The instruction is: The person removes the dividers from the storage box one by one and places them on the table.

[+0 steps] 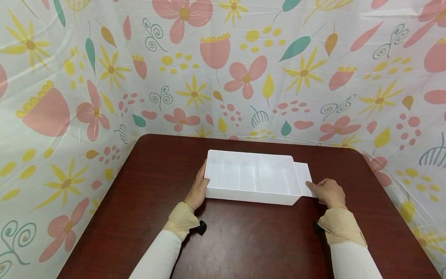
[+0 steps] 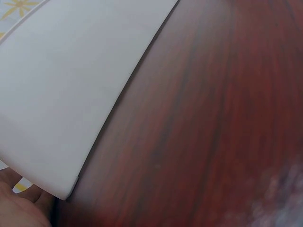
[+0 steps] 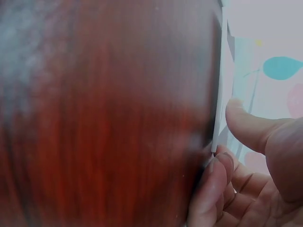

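A white rectangular divided tray (image 1: 231, 195) sits on the table, its front wall filling much of the left wrist view. Low ribs and a divider cross its inside. From beneath its right end sticks out a flat white panel (image 1: 302, 170); whether the two are joined is hidden. My left hand (image 1: 198, 190) holds the tray's left end, thumb at the rim and fingers along the outer side. With my right hand (image 1: 329, 192) I pinch the panel's right edge. The thumb lies on top, and the right wrist view shows the other fingers bent below the thin edge.
The dark red-brown wooden table (image 1: 244, 236) has rounded far corners. Behind it and along both sides hangs a white flowered curtain (image 1: 223, 97), close to the table's edges. Each wrist wears a beige wrap (image 1: 182, 219) with a small black piece beside it.
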Demonstrator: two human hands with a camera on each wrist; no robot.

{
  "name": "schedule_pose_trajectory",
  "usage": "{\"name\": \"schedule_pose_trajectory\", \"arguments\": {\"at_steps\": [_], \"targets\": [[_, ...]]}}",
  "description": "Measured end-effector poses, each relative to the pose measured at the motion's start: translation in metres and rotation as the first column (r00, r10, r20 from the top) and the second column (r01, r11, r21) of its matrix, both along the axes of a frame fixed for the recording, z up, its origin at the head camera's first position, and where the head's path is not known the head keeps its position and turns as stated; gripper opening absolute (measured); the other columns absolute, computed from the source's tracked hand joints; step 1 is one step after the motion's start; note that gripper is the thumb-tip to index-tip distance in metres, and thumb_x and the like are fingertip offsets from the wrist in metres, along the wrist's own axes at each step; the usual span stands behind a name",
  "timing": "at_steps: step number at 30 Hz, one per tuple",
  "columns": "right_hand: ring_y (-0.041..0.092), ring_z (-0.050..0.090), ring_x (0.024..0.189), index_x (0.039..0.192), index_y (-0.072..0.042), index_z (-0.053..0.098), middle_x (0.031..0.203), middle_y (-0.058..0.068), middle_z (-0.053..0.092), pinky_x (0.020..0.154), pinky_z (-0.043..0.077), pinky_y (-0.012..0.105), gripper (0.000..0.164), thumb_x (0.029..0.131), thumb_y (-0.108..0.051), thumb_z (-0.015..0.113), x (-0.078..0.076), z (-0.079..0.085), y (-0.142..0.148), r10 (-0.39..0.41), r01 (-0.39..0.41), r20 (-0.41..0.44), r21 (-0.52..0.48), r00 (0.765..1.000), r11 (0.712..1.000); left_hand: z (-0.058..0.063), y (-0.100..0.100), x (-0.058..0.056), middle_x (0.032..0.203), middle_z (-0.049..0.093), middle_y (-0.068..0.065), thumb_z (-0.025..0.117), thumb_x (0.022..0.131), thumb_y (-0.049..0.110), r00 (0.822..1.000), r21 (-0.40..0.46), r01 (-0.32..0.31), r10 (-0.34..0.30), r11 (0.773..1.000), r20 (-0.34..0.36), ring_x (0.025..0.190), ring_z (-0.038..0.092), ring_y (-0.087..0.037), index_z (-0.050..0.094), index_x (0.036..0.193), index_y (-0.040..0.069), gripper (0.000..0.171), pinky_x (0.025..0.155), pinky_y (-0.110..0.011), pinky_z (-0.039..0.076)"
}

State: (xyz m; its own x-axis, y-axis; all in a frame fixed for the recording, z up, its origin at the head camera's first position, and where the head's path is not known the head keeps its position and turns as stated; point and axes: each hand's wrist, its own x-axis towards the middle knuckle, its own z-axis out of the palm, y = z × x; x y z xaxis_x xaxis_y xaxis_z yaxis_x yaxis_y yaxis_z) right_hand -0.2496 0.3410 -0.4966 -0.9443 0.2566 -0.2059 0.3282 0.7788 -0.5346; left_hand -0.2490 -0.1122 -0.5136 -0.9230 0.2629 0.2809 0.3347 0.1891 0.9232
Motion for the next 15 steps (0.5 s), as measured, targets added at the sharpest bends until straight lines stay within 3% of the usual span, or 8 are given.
{"name": "schedule_pose_trajectory", "arguments": {"at_steps": [6, 15], "targets": [[0.022, 0.062, 0.057, 0.103, 0.007, 0.056, 0.085, 0.022, 0.062, 0.051, 0.053, 0.034, 0.065, 0.090, -0.056, 0.055, 0.002, 0.000, -0.003, -0.019, 0.019, -0.015, 0.008, 1.000, 1.000, -0.015, 0.000, -0.007, 0.161, 0.006, 0.002, 0.028, 0.097, 0.007, 1.000, -0.038, -0.029, 0.030, 0.999, 0.007, 0.140, 0.003, -0.009, 0.004, 0.157, 0.018, 0.065, 0.115, -0.054, 0.010], [0.040, 0.055, 0.087, 0.107, 0.007, 0.058, 0.103, 0.029, 0.060, 0.071, 0.045, 0.050, 0.071, 0.092, -0.062, 0.046, 0.008, 0.006, -0.019, -0.034, 0.041, -0.132, 0.051, 0.991, 0.998, -0.015, 0.000, -0.006, 0.161, 0.006, 0.003, 0.027, 0.097, 0.009, 1.000, -0.042, -0.028, 0.027, 0.999, -0.008, 0.140, 0.003, -0.009, 0.004, 0.157, 0.018, 0.065, 0.114, -0.056, 0.011]]}}
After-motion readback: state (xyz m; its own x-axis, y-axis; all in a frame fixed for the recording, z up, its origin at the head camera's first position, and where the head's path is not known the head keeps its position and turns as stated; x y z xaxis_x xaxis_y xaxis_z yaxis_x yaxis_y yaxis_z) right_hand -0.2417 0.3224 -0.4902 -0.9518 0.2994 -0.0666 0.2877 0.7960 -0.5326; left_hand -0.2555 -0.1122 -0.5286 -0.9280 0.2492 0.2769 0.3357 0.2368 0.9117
